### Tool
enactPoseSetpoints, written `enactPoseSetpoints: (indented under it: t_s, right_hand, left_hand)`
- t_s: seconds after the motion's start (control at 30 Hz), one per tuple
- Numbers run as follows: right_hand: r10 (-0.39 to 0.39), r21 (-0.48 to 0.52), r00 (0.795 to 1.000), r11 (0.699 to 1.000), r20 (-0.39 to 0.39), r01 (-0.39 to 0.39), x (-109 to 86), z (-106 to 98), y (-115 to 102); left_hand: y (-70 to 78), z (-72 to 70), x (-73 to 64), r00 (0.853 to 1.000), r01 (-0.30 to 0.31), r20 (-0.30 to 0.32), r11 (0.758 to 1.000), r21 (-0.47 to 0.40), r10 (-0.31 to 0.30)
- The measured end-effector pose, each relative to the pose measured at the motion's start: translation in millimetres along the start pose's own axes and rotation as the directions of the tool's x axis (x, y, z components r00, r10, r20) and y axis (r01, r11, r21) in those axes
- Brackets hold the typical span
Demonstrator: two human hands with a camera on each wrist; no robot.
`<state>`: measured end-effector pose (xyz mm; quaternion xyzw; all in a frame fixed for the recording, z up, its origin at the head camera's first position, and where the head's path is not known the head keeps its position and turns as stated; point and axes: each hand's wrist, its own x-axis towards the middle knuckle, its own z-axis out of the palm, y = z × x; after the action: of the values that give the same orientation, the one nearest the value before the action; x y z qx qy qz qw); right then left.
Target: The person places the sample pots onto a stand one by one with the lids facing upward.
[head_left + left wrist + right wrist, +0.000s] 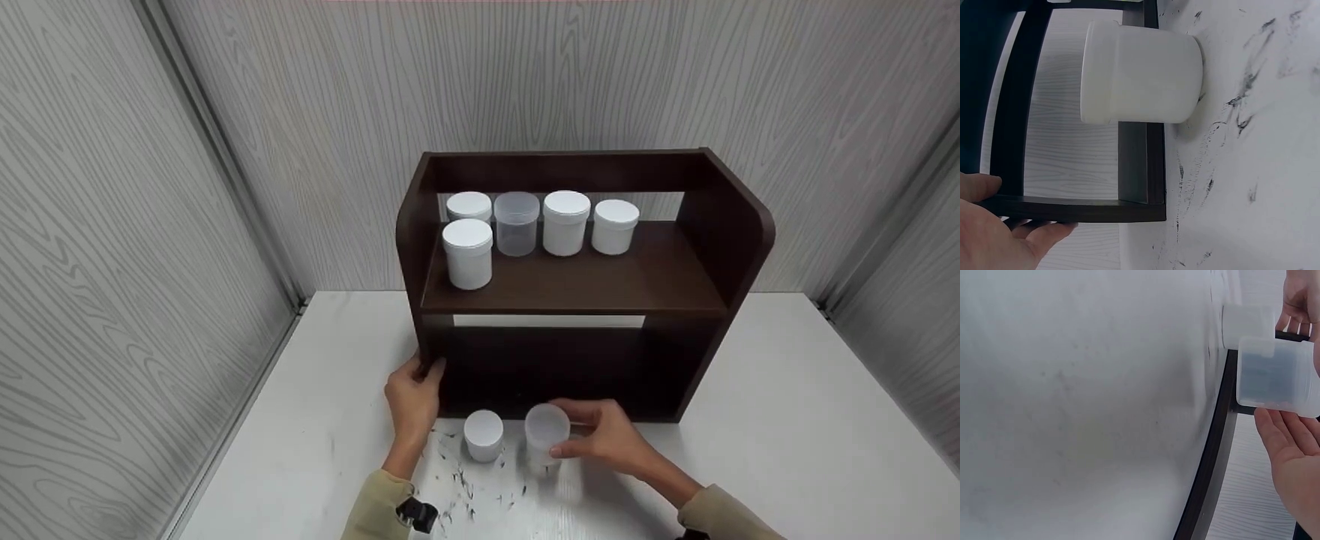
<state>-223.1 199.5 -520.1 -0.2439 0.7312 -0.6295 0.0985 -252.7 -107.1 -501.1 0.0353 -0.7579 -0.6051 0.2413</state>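
My left hand (pixel 412 401) grips the left side panel of a dark brown two-tier shelf (pixel 577 289), low down near the table. In the left wrist view the thumb lies on one face of the panel and the fingers on the other. A translucent jar (pixel 546 431) is held upright in my right hand (pixel 611 441), between thumb and fingers, just in front of the shelf. The right wrist view shows this jar (pixel 1272 377) overlapping a white one. That lidded white jar (pixel 484 435) stands on the table between my hands.
On the upper tier stand several jars: a white one (pixel 469 259) in front at the left, and behind it a row with a translucent jar (pixel 517 229) among white-lidded ones. Dark smudges (pixel 465 480) mark the white table (pixel 330 420). Wood-grain panels (pixel 352 112) enclose the table.
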Motion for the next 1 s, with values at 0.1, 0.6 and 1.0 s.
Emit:
enactPoseSetpoints:
  t_s: [0.1, 0.6, 1.0]
  right_hand:
    - [0.001, -0.008, 1.000, 1.000, 0.000, -0.001, -1.4, 0, -5]
    - [0.050, -0.024, 0.999, 0.998, -0.017, -0.050, -9.7, -4, -31]
    - [0.084, -0.021, 0.996, 0.996, -0.017, -0.084, -14.2, -6, -53]
  left_hand:
    - [-0.9, 0.5, 0.7, 1.000, -0.002, 0.000, 1.000, -0.002, 0.002]
    - [-3.6, -0.8, 2.3, 1.000, 0.009, 0.001, 1.000, -0.003, -0.009]
    - [-2.8, -1.1, 1.9, 1.000, 0.002, 0.010, 1.000, -0.002, -0.002]
